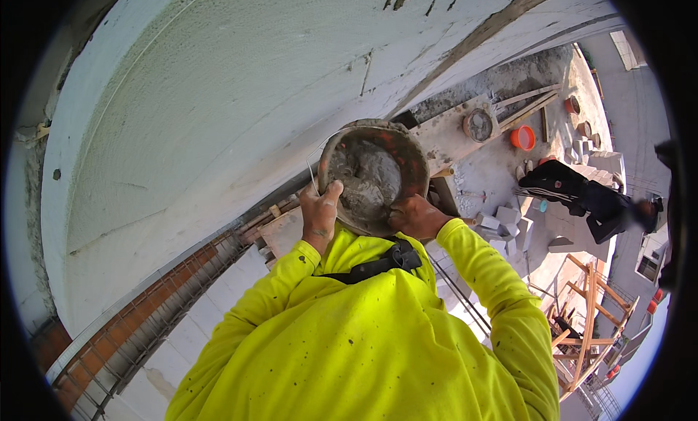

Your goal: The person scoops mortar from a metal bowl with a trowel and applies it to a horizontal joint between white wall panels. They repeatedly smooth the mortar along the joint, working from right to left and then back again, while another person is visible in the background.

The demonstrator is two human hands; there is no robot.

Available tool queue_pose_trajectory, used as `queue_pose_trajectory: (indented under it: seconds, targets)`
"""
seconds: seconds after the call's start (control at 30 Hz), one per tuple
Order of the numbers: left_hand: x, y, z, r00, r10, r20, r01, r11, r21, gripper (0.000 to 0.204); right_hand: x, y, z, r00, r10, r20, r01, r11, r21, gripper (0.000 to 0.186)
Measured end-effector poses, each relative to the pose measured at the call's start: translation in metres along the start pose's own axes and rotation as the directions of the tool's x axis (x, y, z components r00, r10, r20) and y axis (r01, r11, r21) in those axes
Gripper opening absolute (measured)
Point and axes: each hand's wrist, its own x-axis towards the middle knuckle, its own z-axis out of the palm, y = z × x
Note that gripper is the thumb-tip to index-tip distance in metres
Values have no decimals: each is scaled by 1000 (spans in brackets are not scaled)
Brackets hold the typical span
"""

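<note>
Gripping the bucket [416, 161] at its near edge, your left hand [320, 214] and right hand [419, 217] held it, loaded with grey mortar [374, 175], in front of you, beside the white wall [218, 123].

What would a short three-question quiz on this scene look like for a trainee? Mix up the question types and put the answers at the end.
1. Multiple choice: what is inside the bucket at the person's chest?
A) white paint
B) a wet grey mix
C) red bricks

2. True or false: the left hand and the right hand are both on the bucket.

3. Fill in the blank: the other person, in dark clothes, is toward the ____ side of the picture.

Key: 1. B; 2. true; 3. right.
</note>
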Motion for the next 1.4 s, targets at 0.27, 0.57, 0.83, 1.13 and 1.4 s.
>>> queue_pose_trajectory:
  seconds: [0.27,0.57,0.83,1.13,1.4]
  targets:
    - [9,23,20,990,43,-136,-90,928,-361,18,-50,-70,-107,942,332,49,-323,855,406,31]
    - [0,49,44,996,11,-87,-47,908,-417,29,-107,-277,-343,988,92,-125,-102,992,-71,25]
    - [-4,36,45,996,-36,-75,3,917,-398,33,18,-335,-370,676,-701,-227,-10,299,-954,24]
    - [-11,48,47,987,0,-161,-61,926,-372,32,-8,-290,-379,476,-717,-509,-6,577,-817,33]
    - [-6,55,48,993,113,-19,-112,932,-343,61,-99,-148,-214,909,-53,-413,-216,789,-575,29]
